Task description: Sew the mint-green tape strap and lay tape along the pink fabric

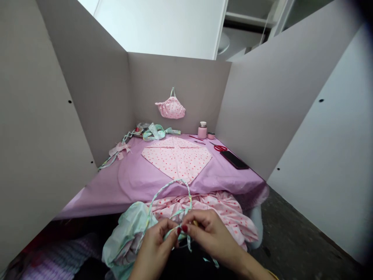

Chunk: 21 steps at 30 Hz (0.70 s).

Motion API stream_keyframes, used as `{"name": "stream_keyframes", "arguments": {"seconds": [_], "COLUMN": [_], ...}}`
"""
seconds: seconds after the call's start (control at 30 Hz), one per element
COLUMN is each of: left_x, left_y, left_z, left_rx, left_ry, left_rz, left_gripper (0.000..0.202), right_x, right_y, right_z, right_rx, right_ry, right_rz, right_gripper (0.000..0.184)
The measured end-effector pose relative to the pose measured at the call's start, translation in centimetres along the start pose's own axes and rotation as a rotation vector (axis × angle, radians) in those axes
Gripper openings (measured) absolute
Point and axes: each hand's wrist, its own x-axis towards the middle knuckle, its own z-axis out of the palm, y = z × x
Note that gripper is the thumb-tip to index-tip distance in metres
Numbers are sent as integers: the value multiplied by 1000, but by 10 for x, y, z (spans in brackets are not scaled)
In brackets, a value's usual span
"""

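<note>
My left hand [161, 242] pinches a thin mint-green fabric cord [159, 190] in front of my lap. The cord looks twisted or braided and rises in a loop above my fingers. Close against the left fingertips, my right hand [214, 234] is closed on the same cord. Something small and gold-coloured [198, 223] shows by its curled fingers; I cannot make out what it is. Short cord ends hang below the hands. A mint-green cloth [124, 229] and a bunched pink dotted cloth [230, 212] lie around and behind them.
On the purple-covered table [128, 182] lies a flat pink dotted cloth piece [180, 161]. Red-handled scissors [220, 148], a phone [234, 160] and a pink bottle [202, 131] are at the right. Green strips [155, 132] lie back left. Grey panels [180, 74] enclose the table; a pink dotted pouch [171, 108] hangs there.
</note>
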Motion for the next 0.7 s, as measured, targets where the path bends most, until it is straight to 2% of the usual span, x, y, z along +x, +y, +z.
{"name": "stream_keyframes", "arguments": {"seconds": [0.1, 0.2, 0.27, 0.33, 0.4, 0.47, 0.57, 0.63, 0.7], "left_x": [-5, -5, -2, 1, 3, 2, -3, -5, -4], "left_y": [4, 1, -4, -8, -9, -6, 1, 3, 1], "left_z": [-2, -5, -5, -4, -3, -2, -3, -4, -5], "left_rx": [138, 85, -16, -109, -138, -72, 88, 119, 51], "left_ry": [-32, 1, 44, 66, 51, 30, 14, 17, 31], "left_rz": [54, 25, -35, -85, -91, -43, 42, 56, 24], "left_gripper": [27, 31, 33, 33, 32, 31, 30, 31, 32], "right_x": [19, 21, 11, -2, -9, -6, 12, 23, 25], "right_y": [8, 26, 35, 34, 25, 12, 1, 6, 18], "right_z": [-3, -8, -9, -8, -5, -2, -2, -5, -7], "right_rx": [102, 260, 294, 282, 229, 135, 66, 151, 275], "right_ry": [124, 180, 144, 48, -61, -108, -20, 81, 135], "right_rz": [10, 63, 108, 161, 178, 133, 39, 46, 95], "right_gripper": [16, 22, 24, 25, 23, 21, 19, 20, 23]}}
